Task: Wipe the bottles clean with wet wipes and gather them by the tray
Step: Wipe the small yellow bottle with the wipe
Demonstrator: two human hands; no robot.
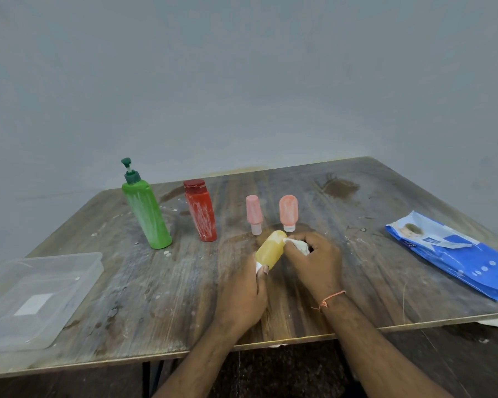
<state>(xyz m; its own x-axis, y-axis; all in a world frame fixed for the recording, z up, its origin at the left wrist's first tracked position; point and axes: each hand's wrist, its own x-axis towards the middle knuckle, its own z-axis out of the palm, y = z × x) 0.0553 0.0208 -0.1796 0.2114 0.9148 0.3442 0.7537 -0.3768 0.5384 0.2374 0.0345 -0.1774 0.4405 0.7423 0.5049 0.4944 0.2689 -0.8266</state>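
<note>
- The left hand [243, 294] is making a narrow grip, its thumb and fingers curling round the near, lower end of the yellow bottle [270, 250] and holding it tilted above the table [299, 305], rounded end pointing far and right.
- The right hand [318, 261] is gripping a crumpled white wet wipe [299, 245] in curled fingers and pressing it against the right side of the yellow bottle, near its rounded end.
- A thin orange thread [329, 300] is circling the right wrist.
- The yellow bottle's cap is mostly hiding behind the left thumb; only a sliver of white is showing there.
- Just beyond the hands, two small pink bottles are standing on their caps: a slim pink bottle [254, 213] on the left and a rounder pink bottle [288, 211] on the right, slightly apart.
- Farther left, a red bottle [201, 212] with a dark red cap and a green pump bottle [145, 214] are standing upright, both showing white smears.
- At the near left, a clear plastic tray [78, 271] is lying on the table, well apart from every bottle; a pale rectangular patch is showing through its bottom, and whether it is a label is hard to tell.
- At the right, a blue wet wipes pack [454, 254] is lying flat, its print too blurred to read.
- White specks and dark stains are marking the worn wooden surface.
</note>
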